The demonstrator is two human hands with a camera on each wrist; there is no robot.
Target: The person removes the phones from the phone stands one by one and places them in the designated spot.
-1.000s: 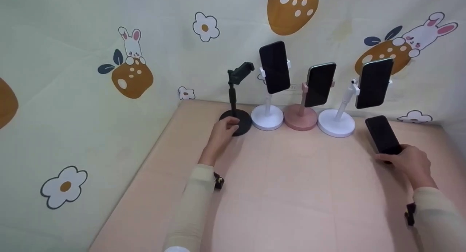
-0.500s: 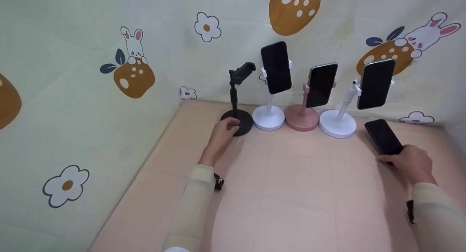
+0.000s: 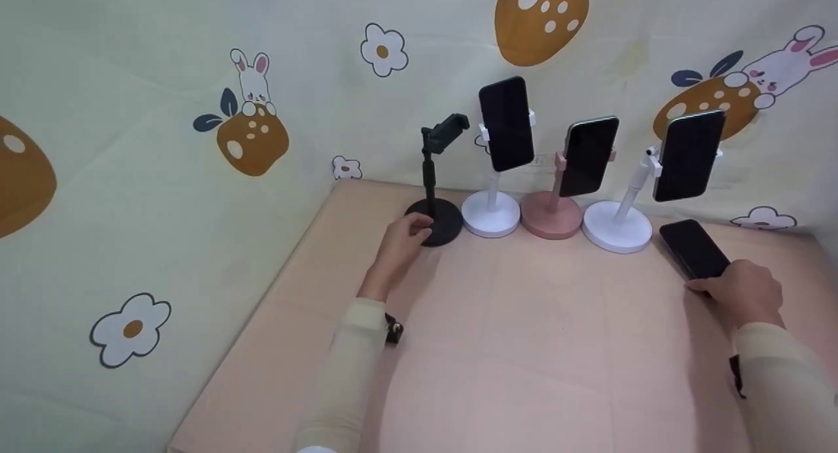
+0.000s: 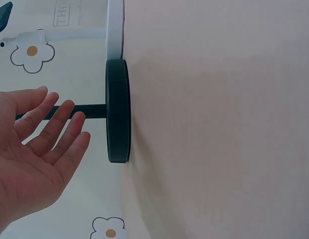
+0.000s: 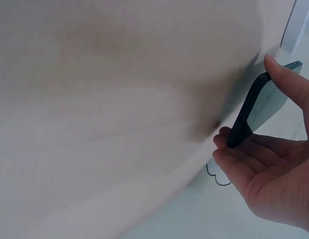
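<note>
At the left end of a row of phone stands, the black phone stand [image 3: 429,171] has an angled clamp with no phone in it. My left hand [image 3: 400,243] hovers just in front of its round base; in the left wrist view the fingers of that hand [image 4: 37,154] are loosely bent and spread, apart from the base [image 4: 118,112]. On the right, my right hand [image 3: 749,289] grips the lower end of a black smartphone [image 3: 695,249], its dark screen tilted upward. The right wrist view shows the phone [image 5: 266,102] between thumb and fingers.
Beside the black stand come a white stand [image 3: 491,217], a pink stand [image 3: 551,217] and another white stand [image 3: 617,229], each holding an upright smartphone. Behind them rises a patterned cloth wall [image 3: 301,34]. A pink cloth covers the table [image 3: 510,335].
The far end of the phone in my right hand has dipped slightly toward the table. My left hand stays by the black base. The head view has shifted a little to the left.
</note>
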